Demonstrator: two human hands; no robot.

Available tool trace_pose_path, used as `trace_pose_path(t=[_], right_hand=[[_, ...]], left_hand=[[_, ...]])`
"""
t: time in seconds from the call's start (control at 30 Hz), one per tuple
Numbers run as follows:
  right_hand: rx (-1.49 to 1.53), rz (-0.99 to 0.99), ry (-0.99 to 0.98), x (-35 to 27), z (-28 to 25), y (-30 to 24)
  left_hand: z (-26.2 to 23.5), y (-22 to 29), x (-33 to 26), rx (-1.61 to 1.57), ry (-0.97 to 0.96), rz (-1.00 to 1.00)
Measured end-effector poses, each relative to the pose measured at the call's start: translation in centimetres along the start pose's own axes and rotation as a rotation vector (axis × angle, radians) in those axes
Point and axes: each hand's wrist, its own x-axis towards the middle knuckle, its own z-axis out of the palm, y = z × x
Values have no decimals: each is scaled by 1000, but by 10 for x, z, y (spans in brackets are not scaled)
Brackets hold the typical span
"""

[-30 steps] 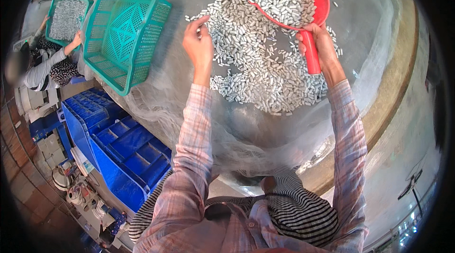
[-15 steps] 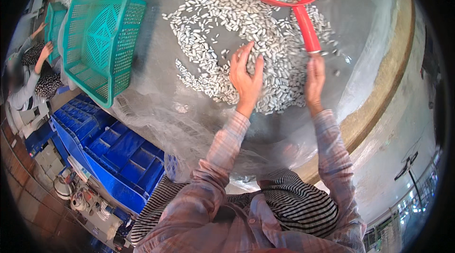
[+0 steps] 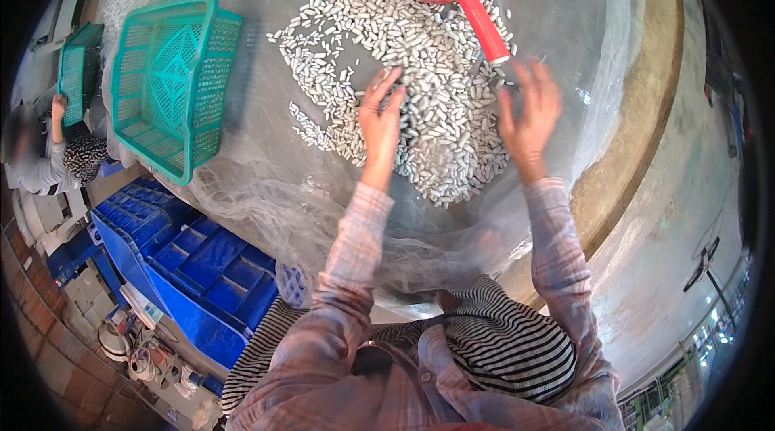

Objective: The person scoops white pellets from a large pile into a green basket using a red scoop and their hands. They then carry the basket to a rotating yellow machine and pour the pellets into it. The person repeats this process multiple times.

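Note:
A heap of small silvery-white oblong pieces (image 3: 428,100) is spread over a grey sheet-covered surface. My left hand (image 3: 379,124) rests at the heap's left side, fingers apart and touching pieces. At the right edge, my right hand (image 3: 530,112) is raised with its fingers spread, slightly blurred and holding nothing. Beyond the hands, a red long-handled scoop (image 3: 484,31) full of the same pieces lies at the heap's far side, its handle pointing toward my right hand without contact.
A green slotted plastic basket (image 3: 216,84) stands on its side at the left. Below it are stacked blue crates (image 3: 202,269). Thin translucent netting (image 3: 282,189) drapes the near edge. Another person (image 3: 44,161) at far left holds a second green basket (image 3: 74,76).
My right hand has come away from the scoop's handle end and opened. My left hand has shifted left along the heap. The loose pieces at the right sit closer in.

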Motion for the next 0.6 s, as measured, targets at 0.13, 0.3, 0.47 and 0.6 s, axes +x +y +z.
trace_pose_path(t=[0.13,0.3,0.47,0.6], right_hand=[[-347,352,-32,-24,-34,51],[-284,472,-276,-83,-47,36],[-102,587,-453,-113,-47,41],[482,723,-443,-70,-64,57]], left_hand=[[-16,36,-39,676,-178,313],[-17,51,-180,787,-1002,357],[-42,9,-180,767,-1044,104],[-51,73,-121,371,-928,8]])
